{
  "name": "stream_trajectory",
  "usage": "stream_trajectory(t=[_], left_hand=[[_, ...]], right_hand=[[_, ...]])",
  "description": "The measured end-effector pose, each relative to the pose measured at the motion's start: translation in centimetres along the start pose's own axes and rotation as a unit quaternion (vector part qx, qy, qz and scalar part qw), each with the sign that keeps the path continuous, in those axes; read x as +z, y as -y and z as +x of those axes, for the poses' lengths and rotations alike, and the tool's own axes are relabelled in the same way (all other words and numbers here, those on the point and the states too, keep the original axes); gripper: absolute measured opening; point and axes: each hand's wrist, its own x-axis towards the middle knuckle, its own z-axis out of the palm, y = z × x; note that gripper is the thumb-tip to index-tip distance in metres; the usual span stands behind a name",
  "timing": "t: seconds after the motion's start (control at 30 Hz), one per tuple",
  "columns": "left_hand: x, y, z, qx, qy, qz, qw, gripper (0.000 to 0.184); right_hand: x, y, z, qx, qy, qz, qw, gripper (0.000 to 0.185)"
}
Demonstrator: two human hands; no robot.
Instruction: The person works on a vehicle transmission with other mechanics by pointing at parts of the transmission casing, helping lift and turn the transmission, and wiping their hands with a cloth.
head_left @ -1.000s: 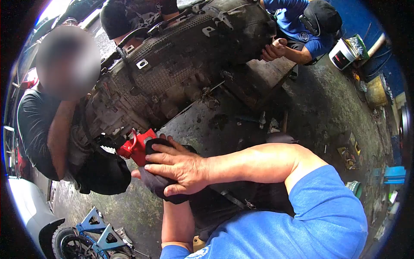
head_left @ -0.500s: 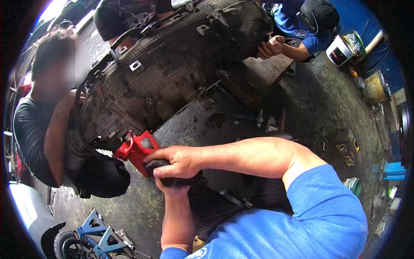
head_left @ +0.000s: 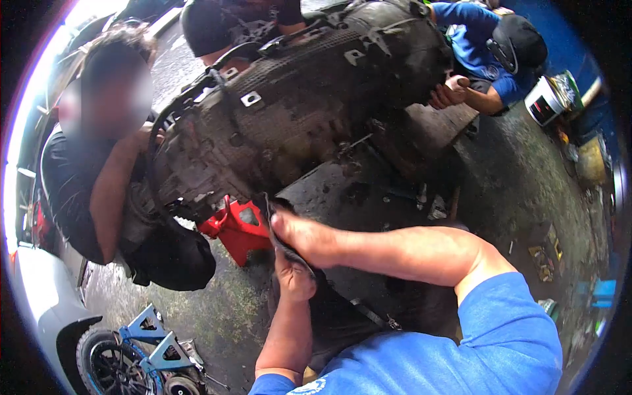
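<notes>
Both of my hands are on a dark cloth-like item (head_left: 293, 253), just right of a red metal stand (head_left: 242, 234). My left hand (head_left: 295, 280) comes up from below with its fingers wrapped round the lower left side of the item. My right hand (head_left: 306, 238) reaches in from the right and grips its upper side, slightly blurred, with the thumb up. Beyond the hands lies a large, grimy metal gearbox-like casing (head_left: 283, 125), slanting across the view above the red stand.
A crouching person (head_left: 99, 184) touches the casing's left end. Another person (head_left: 240, 26) is behind it, and a co-worker's hand (head_left: 449, 92) is at its right end. A white bucket (head_left: 544, 102), blue stands (head_left: 168, 352) and a wheel (head_left: 108, 362) are on the floor.
The view has shifted, so the casing appears farther right. My right hand went from spread flat over the dark item to gripping it, and the item now looks narrow and upright between my hands.
</notes>
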Motion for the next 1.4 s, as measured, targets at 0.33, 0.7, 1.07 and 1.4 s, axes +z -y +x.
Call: stream_trajectory(t=[0.33, 0.7, 1.07, 1.4], left_hand=[[-1.7, -6.2, 3.7, -0.134, 0.032, -0.225, 0.965, 0.096], [2.3, -6.2, 4.9, -0.017, -0.017, 0.064, 0.998, 0.016], [0.8, -14.5, 12.3, 0.304, -0.143, 0.24, 0.911, 0.037], [3.5, -17.2, 25.9, 0.311, -0.003, 0.76, 0.57, 0.071]], right_hand=[[-0.2, 0.4, -1.4, 0.162, 0.07, 0.345, 0.922, 0.046], [-1.0, -2.8, -0.7, -0.064, 0.066, -0.249, 0.964, 0.034], [-0.4, 0.3, -0.6, -0.326, -0.001, -0.434, 0.84, 0.053], [-1.8, -1.5, -1.1, -0.088, 0.15, -0.508, 0.844, 0.051]])
